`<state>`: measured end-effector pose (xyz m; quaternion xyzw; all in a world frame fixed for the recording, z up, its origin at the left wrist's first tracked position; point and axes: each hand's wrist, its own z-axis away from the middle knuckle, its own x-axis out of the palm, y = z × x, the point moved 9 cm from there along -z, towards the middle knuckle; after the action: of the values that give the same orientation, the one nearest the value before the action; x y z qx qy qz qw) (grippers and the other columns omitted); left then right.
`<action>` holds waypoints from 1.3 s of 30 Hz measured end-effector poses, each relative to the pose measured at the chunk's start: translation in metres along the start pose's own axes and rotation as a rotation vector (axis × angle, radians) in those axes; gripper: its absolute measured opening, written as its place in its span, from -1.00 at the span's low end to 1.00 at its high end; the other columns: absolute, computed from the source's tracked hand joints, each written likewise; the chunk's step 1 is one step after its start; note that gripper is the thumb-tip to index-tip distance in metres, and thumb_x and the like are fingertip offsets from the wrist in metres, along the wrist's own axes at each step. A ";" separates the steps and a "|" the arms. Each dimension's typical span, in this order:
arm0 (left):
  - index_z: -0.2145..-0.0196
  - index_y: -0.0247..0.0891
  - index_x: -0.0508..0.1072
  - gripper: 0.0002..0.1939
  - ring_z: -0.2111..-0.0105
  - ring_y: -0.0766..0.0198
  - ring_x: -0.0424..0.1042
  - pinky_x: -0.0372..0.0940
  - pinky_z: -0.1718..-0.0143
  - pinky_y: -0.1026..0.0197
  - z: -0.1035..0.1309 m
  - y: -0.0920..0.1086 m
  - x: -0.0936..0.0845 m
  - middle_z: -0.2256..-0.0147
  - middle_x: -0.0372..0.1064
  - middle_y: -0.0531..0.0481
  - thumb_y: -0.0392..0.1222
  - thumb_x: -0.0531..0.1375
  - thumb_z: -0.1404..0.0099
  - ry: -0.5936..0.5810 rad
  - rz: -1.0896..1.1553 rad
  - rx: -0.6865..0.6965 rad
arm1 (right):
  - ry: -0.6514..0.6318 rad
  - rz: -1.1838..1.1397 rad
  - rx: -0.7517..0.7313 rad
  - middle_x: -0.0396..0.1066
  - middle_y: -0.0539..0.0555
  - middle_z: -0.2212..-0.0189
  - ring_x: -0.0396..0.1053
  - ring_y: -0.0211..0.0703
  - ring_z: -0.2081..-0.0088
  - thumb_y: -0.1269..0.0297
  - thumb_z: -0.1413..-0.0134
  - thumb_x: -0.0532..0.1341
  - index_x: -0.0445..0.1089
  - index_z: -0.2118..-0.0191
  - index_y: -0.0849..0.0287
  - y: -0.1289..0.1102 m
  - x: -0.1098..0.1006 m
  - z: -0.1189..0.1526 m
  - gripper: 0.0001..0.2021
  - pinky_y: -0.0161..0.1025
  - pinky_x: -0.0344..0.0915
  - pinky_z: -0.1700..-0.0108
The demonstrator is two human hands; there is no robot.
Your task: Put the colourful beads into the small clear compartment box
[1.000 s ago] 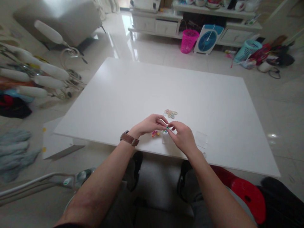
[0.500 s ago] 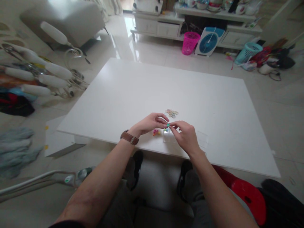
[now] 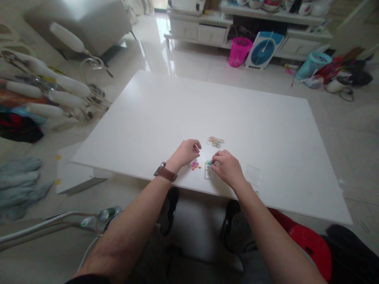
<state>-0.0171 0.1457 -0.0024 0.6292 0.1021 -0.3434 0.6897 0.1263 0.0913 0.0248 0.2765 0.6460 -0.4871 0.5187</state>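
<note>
My left hand (image 3: 188, 152) hovers over the white table (image 3: 177, 106) with loosely curled fingers, thumb apart and nothing visible in them. Just below it lie several small pink, orange and yellow pieces (image 3: 195, 166), too small to name. My right hand (image 3: 227, 167) pinches at the far edge of a small clear plastic box (image 3: 207, 174). Small green and blue pieces (image 3: 208, 162) show at that end, close against the fingertips; whether one is between them is hidden. Beyond the hands lies a loose pile of thin, pale-coloured rings (image 3: 215, 141).
A clear flat lid (image 3: 253, 174) lies right of my right hand. A red stool (image 3: 309, 244) stands by the table's near right edge. On the floor behind are a pink basket (image 3: 239, 52), a blue-and-white fan (image 3: 263, 50) and a turquoise basket (image 3: 314, 65).
My hands have separated from the small green piece they both held. The left has drawn back leftward with fingers curling; the right has lowered to the clear box.
</note>
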 end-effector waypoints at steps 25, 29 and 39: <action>0.23 -0.31 0.57 -0.72 0.35 0.27 0.46 0.35 0.21 0.23 0.003 -0.016 0.007 0.36 0.53 -0.06 -0.52 0.16 -0.16 -0.006 -0.245 0.028 | 0.000 -0.069 0.033 0.42 0.11 0.21 0.33 -0.02 0.07 0.40 -0.10 0.28 0.54 0.29 0.12 0.013 -0.002 -0.012 -0.92 -0.13 0.30 0.04; 0.19 -0.31 0.57 -0.67 0.30 0.24 0.46 0.34 0.16 0.21 0.004 -0.016 0.010 0.30 0.54 -0.09 -0.53 0.13 -0.16 -0.031 -0.324 0.030 | 0.059 -0.085 0.069 0.41 0.11 0.21 0.32 0.00 0.06 0.39 -0.09 0.26 0.51 0.31 0.12 0.026 -0.015 -0.007 -0.92 -0.11 0.30 0.04; 0.35 -0.21 0.61 -0.87 0.05 0.02 0.35 0.23 0.02 0.04 0.016 0.009 0.047 0.16 0.50 -0.11 -0.33 0.29 -0.10 -0.264 -0.558 0.171 | 0.057 -0.083 0.093 0.41 0.12 0.20 0.32 0.00 0.06 0.38 -0.11 0.26 0.50 0.30 0.14 0.027 -0.025 -0.001 -0.94 -0.11 0.29 0.01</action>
<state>0.0185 0.1138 -0.0187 0.5826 0.1512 -0.6052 0.5210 0.1570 0.1055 0.0386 0.2869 0.6481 -0.5294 0.4663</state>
